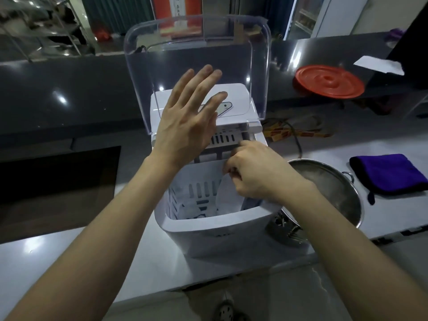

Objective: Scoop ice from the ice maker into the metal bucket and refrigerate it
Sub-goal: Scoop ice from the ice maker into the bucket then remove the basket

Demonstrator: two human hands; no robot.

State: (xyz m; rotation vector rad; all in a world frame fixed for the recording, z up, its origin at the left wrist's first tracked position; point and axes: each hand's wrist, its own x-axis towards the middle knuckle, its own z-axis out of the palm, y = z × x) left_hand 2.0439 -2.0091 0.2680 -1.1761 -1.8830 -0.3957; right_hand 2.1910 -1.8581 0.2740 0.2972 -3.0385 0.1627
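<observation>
1. Over the ice maker [208, 230] on the bench [58, 262], my left hand [190, 117] is spread flat with straight fingers. It holds nothing and is just in front of the raised clear lid [196, 54].
2. My right hand [257, 172] is down at the slotted basket [185, 200], with fingers curled on what looks like the white scoop [228, 195] (it could be part of the basket; it's too blurred to be sure).
3. The metal bucket [342, 198] sits just beside the ice maker on my right, with its top open.
4. I judge this to be the start of scooping, as I can make out no ice in the bucket.
5. Next I need to dig the scoop into the basket, lift it level, and carry it across to the bucket.
</observation>
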